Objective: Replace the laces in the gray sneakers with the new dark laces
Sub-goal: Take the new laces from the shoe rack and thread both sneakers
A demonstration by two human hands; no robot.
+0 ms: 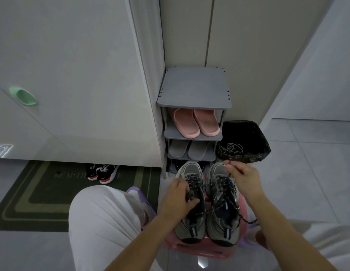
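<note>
Two gray sneakers stand side by side on a pink stool (191, 248), toes pointing away from me. The left sneaker (189, 227) and the right sneaker (222, 225) both carry dark speckled laces. My left hand (177, 198) grips the left sneaker by its upper and tongue. My right hand (242, 178) is raised over the right sneaker's toe and pinches the end of a dark lace (213, 185) that runs taut toward the left sneaker. A loose dark lace end (246, 220) hangs off the right sneaker's side.
A gray shoe rack (193, 98) with pink and gray slippers stands just beyond the stool. To its right a black-lined bin (262, 145) holds light-colored old laces (234, 147). A doormat (33, 192) with black-and-red shoes lies at the left. My knee in white trousers (103, 222) is beside the stool.
</note>
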